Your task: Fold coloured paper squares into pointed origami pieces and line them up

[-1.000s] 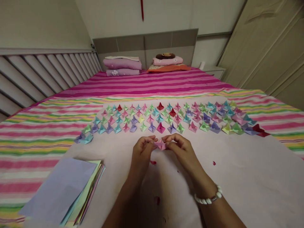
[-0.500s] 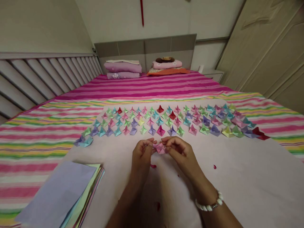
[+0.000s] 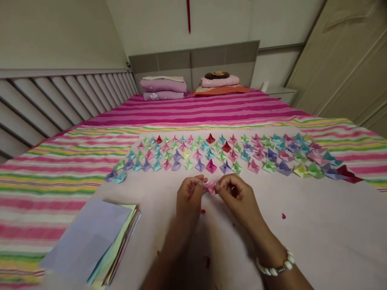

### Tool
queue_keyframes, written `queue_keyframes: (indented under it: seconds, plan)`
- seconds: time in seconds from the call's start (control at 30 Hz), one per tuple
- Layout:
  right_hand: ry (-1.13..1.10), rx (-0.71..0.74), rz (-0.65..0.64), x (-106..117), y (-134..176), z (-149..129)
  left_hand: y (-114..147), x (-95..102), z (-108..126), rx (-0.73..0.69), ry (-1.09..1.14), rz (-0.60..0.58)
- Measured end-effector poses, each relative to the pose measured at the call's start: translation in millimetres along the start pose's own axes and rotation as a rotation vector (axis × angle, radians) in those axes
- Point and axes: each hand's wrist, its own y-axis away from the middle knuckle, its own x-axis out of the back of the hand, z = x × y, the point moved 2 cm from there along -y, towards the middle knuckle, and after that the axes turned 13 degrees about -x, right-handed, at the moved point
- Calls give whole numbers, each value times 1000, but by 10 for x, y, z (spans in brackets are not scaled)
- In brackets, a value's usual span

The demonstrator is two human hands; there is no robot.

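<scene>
Head view: left hand (image 3: 189, 198) pinching the left end of a small pink paper boat (image 3: 211, 187), right hand (image 3: 239, 197) pinching its right end; boat held between both grips, just on the near side of the rows of folded boats (image 3: 211, 166); coloured paper stack (image 3: 86, 237) lies to the left on the pale sheet (image 3: 329, 229); step in hand looks like opening out or shaping the folds; next move seems to call for a light, even pull, thin paper likely tearing otherwise.
</scene>
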Motion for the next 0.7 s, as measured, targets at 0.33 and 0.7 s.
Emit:
queue_keyframes:
  seconds: [0.33,0.7]
  plan:
    - [-134,-83,-103,-65,28,28,20,-36,-3,-26,-31,-38]
    - [-163,-80,-47,-42,19,13,60,-64,62,-73,-14,-5]
